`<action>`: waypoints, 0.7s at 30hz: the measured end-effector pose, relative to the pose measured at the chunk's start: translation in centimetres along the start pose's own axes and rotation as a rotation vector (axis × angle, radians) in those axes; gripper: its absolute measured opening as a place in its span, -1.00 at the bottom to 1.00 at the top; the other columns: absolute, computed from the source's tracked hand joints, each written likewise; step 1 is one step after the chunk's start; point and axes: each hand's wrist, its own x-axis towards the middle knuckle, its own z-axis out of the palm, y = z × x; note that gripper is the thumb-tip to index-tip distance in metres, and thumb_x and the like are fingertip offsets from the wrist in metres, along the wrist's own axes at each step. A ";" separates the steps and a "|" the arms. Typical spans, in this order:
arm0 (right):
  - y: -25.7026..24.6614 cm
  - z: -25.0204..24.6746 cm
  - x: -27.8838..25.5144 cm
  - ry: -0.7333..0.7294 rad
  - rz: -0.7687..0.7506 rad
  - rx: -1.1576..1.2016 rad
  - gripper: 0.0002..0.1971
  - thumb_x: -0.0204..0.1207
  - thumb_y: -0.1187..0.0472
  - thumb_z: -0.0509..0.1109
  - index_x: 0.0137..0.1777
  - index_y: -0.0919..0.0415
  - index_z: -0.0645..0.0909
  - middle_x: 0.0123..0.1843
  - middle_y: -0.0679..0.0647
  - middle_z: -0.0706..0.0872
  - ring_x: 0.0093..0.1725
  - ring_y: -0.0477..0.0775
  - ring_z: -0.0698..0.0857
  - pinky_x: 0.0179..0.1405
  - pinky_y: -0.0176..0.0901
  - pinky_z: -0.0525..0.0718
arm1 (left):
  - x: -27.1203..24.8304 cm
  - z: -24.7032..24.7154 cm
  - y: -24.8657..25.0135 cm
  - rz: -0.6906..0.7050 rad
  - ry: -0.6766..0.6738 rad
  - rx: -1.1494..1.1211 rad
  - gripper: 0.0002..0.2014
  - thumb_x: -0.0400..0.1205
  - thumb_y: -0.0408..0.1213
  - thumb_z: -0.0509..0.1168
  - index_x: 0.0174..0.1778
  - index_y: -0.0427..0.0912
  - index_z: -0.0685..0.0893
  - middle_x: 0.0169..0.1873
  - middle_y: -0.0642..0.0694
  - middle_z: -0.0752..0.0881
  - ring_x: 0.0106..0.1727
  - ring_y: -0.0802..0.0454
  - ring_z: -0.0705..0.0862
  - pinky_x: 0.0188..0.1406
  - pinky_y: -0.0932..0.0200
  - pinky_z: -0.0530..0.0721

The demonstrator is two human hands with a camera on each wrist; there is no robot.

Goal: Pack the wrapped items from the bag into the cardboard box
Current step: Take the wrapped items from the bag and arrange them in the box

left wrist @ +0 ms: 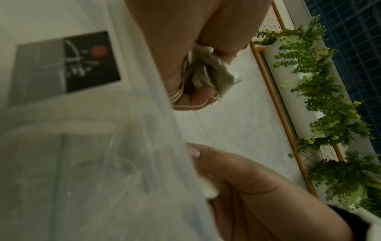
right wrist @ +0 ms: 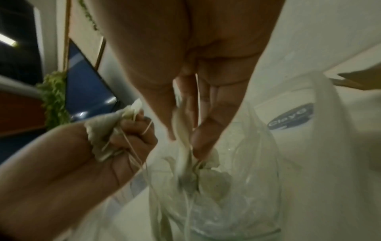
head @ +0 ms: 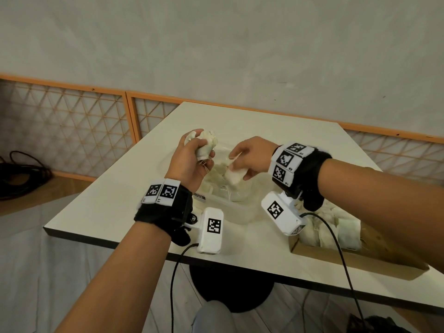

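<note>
Inside, clear bag (head: 216,188) and cardboard box (head: 355,260) — both hold wrapped items (head: 331,227).

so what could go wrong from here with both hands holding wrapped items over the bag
1. Loose strings trail from the item in the left hand and run toward the right hand; parting the hands could snag or tangle them.
2. The right hand's item is pinched by its end above the clear bag, so it could slip from that grip.
3. The cardboard box overhangs the table edge; a nudge may tip it.
</note>
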 end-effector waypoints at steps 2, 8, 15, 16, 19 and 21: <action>-0.4 1.1 0.0 -0.140 0.048 -0.086 -0.48 0.44 0.22 0.50 0.37 0.03 0.43 0.05 0.16 0.62 -0.34 0.09 0.70 -0.32 -0.16 0.77 | 0.1 0.0 0.0 0.000 -0.006 -0.023 -0.80 0.65 -0.46 0.10 -0.01 -0.05 0.52 -0.21 -0.13 0.61 -0.47 0.08 0.58 -0.62 0.34 0.50; 0.2 3.6 0.7 -0.139 0.030 -0.193 -0.87 0.49 0.37 0.36 -0.01 0.39 0.66 -0.58 -0.01 0.66 -0.49 0.07 0.58 -0.28 -0.03 0.75 | 0.2 -0.2 -0.1 -0.002 -0.010 -0.032 -0.81 0.64 -0.45 0.09 -0.04 -0.07 0.53 -0.25 -0.12 0.61 -0.43 0.08 0.57 -0.62 0.36 0.47; -1.1 -1.1 -0.6 0.021 -0.014 -0.003 -0.82 0.45 0.34 0.43 -0.38 0.24 0.65 -0.53 0.00 0.73 -0.42 -0.04 0.66 -0.47 -0.37 0.60 | 0.4 -0.6 -0.4 0.071 0.022 0.101 -0.76 0.65 -0.48 0.10 -0.04 -0.04 0.56 -0.16 -0.10 0.63 -0.24 0.04 0.61 -0.50 0.32 0.56; -1.2 -1.9 -0.8 0.035 -0.029 0.025 -0.80 0.42 0.33 0.44 -0.43 0.22 0.66 -0.51 0.04 0.73 -0.43 -0.01 0.61 -0.47 -0.34 0.56 | 0.3 -0.6 -0.4 0.082 0.024 0.132 -0.76 0.65 -0.48 0.10 -0.05 -0.04 0.57 -0.15 -0.09 0.63 -0.22 0.03 0.60 -0.46 0.31 0.58; -1.2 -3.7 -1.7 0.058 -0.062 0.154 -0.73 0.42 0.39 0.42 -0.51 0.25 0.60 -0.56 0.08 0.64 -0.53 -0.03 0.56 -0.61 -0.39 0.41 | 0.5 -0.1 -0.6 0.108 0.033 0.168 -0.78 0.66 -0.50 0.10 -0.03 -0.10 0.57 -0.16 -0.08 0.62 -0.21 0.04 0.61 -0.42 0.31 0.65; -1.0 -4.5 -1.9 0.048 -0.080 0.295 -0.64 0.45 0.47 0.36 -0.58 0.24 0.58 -0.61 0.07 0.56 -0.60 -0.09 0.58 -0.66 -0.41 0.40 | 0.7 0.6 -0.6 0.112 0.044 0.186 -0.81 0.67 -0.48 0.11 0.09 -0.18 0.54 -0.17 -0.05 0.61 -0.22 0.10 0.61 -0.42 0.32 0.67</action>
